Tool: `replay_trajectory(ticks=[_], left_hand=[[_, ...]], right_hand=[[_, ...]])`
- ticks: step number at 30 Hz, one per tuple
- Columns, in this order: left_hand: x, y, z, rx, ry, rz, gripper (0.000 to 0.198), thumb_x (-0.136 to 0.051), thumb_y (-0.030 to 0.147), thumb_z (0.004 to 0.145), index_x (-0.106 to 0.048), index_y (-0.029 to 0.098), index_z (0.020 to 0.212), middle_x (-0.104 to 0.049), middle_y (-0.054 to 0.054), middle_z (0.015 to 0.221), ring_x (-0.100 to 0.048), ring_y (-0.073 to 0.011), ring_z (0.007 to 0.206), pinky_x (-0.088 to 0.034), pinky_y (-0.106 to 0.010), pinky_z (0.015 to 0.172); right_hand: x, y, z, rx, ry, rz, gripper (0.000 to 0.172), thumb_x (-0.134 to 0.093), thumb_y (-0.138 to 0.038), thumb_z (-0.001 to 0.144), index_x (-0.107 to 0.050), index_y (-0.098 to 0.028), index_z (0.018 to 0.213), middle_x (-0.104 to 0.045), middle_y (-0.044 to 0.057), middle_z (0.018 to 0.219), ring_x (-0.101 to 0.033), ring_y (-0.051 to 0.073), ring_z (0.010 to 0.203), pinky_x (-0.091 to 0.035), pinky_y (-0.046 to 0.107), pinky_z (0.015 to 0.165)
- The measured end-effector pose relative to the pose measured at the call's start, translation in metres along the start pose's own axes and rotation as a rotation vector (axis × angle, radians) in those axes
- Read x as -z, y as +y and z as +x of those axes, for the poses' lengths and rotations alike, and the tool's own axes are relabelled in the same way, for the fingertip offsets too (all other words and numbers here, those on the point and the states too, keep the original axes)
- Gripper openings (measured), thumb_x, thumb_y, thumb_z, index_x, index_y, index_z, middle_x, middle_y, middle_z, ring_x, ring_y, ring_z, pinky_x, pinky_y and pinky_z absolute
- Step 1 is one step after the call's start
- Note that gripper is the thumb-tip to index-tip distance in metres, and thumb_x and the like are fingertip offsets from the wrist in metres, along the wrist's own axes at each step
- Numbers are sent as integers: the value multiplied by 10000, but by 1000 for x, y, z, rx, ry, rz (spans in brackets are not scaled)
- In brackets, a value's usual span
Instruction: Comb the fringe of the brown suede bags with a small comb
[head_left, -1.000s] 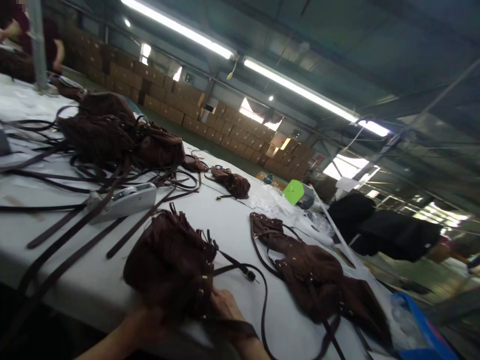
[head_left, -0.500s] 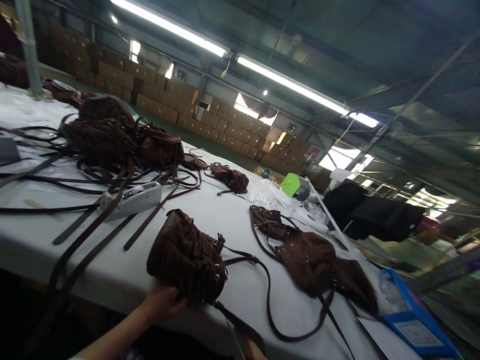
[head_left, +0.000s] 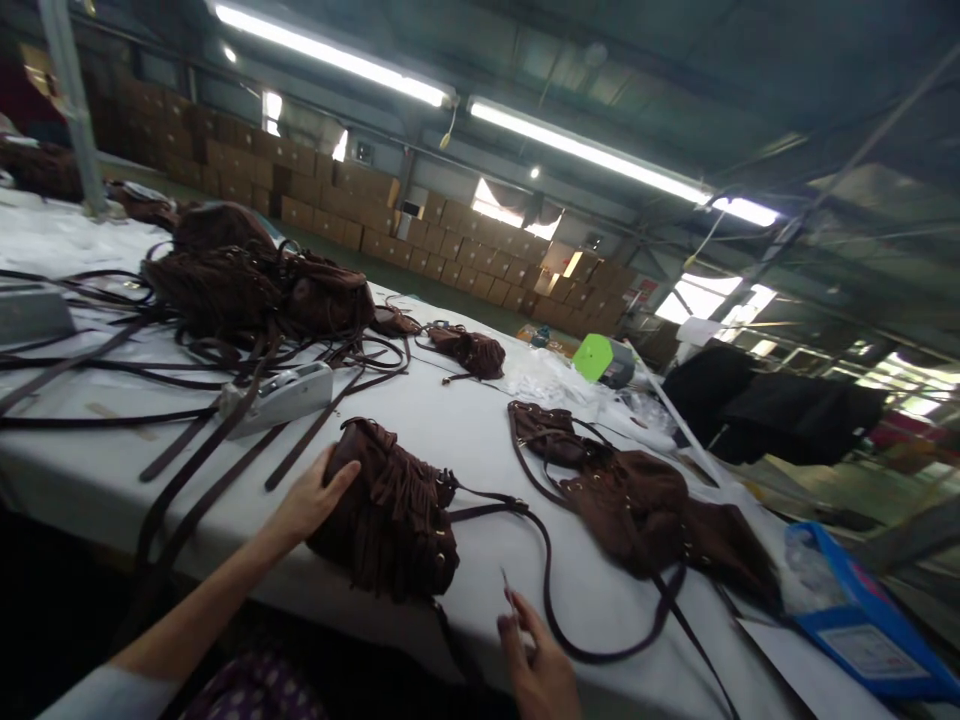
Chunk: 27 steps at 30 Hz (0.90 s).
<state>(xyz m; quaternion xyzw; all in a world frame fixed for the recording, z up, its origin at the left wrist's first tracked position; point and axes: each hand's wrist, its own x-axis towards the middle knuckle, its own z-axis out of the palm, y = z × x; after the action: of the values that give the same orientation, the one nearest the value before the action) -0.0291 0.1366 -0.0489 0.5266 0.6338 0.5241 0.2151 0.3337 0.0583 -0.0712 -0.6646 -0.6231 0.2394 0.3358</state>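
Observation:
A dark brown fringed drawstring bag lies on its side at the near edge of the white-covered table. My left hand grips its base end, with the thumb on top and some fingers hidden. To the right of the bag, my right hand is closed around a thin pointed metal tool; its blade end points up and away, and its handle is hidden in the fingers. From the bag's mouth a long strap curves right across the table. Another strap hangs over the near edge.
More brown bags lie to the right, near a blue box. A heap of bags with tangled straps is at left, beside a grey tape dispenser. A green-ended roll stands farther back.
My left hand has moved up from under the bag's near side onto its base end. My right hand has come up from the bottom edge, away from the hanging strap, with the pointed tool.

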Motion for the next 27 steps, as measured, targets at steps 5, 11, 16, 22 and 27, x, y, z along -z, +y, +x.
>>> replay_trajectory(ticks=[5,11,16,22,27], left_hand=[[-42,-36,-58,-108,-25,49,405,-431,456,910,-555,173,1173,-670,-121,1114,-629,-286,1048,-509,-386,887],[-30,-96,-137,-281,-65,-117,363,-492,398,875,-626,221,1163,-651,-89,1193,-621,-268,1077,-528,-398,926],[-21,-73,-114,180,107,-207,479,-577,636,738,-609,173,620,-619,-52,577,-583,-221,551,-505,-319,491],[-23,-25,-86,353,-8,-463,526,-660,613,692,-649,113,856,-651,-32,725,-595,-199,695,-491,-258,594],[-31,-28,-107,439,-82,-601,531,-700,565,684,-656,99,935,-670,-44,751,-597,-218,703,-481,-268,583]], right_hand=[[-66,-57,33,155,91,54,578,-454,-588,863,-572,-170,1245,-645,127,1092,-614,270,997,-491,354,866],[-96,-27,-4,223,80,155,351,-414,-487,931,-621,-231,1052,-636,73,945,-616,222,893,-493,307,786],[-98,-15,-22,203,87,172,324,-483,-494,901,-621,-226,1020,-642,69,963,-618,220,896,-487,297,782],[-104,-36,3,59,174,178,382,-513,-533,854,-662,-188,920,-695,81,861,-639,233,810,-466,288,710],[-93,-51,26,16,185,187,409,-426,-530,860,-657,-193,836,-709,76,797,-647,226,735,-456,289,688]])
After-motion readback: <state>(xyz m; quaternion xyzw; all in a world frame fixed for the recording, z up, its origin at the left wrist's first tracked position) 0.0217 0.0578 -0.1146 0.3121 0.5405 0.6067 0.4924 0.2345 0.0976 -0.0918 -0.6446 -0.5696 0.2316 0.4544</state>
